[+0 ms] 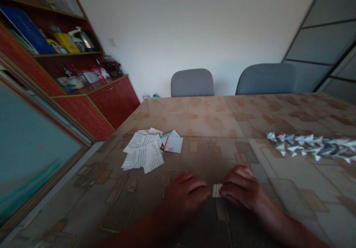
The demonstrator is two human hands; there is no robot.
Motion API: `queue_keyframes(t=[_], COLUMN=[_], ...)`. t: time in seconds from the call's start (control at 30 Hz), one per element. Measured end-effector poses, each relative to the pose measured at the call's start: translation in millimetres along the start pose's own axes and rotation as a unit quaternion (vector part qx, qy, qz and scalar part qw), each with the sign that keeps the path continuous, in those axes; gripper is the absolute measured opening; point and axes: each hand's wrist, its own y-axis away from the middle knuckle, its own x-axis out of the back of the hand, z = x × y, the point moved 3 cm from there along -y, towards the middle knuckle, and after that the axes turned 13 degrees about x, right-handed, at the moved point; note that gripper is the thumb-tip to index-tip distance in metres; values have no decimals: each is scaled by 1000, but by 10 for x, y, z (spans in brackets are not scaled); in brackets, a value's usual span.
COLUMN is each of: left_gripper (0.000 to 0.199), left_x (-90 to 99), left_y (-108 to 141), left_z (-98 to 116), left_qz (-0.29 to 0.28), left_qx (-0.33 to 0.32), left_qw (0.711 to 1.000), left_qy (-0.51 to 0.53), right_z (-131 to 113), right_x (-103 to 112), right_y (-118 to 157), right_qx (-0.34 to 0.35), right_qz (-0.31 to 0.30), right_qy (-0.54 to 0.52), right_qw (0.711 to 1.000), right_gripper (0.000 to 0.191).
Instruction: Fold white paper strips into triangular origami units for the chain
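A small folded piece of printed paper (216,191) is between my two hands, just above or on the table. My right hand (241,186) is closed, its thumb and fingers pinching the right end of the paper. My left hand (187,191) is curled closed at the paper's left edge, with a narrow gap seeming to show between them. Whatever its fingers may hold is hidden. Beyond my left hand lies a loose pile of cut printed paper pieces (144,153), with a pale card-like piece (174,144) at its right side.
Rows of folded pointed paper pieces (311,146) lie on the right of the patterned table (194,110). Two grey chairs (192,82) stand at the far edge, against a white wall. A red-brown cabinet (111,99) with cluttered shelves is at the left.
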Motion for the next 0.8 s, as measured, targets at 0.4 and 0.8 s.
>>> queue_keyframes(t=[0.4, 0.8], left_gripper=[17, 20], left_x=[-71, -55], left_y=[52, 12], left_z=[144, 68], left_qz=[-81, -144], left_qx=[-94, -73], left_qw=[990, 986], left_qy=[-67, 47], right_z=[10, 74], right_x=[-47, -75], right_y=[248, 273], right_qx=[12, -122], right_qz=[-80, -67], right_qy=[-11, -53], right_qw=[997, 989], right_gripper=[28, 12])
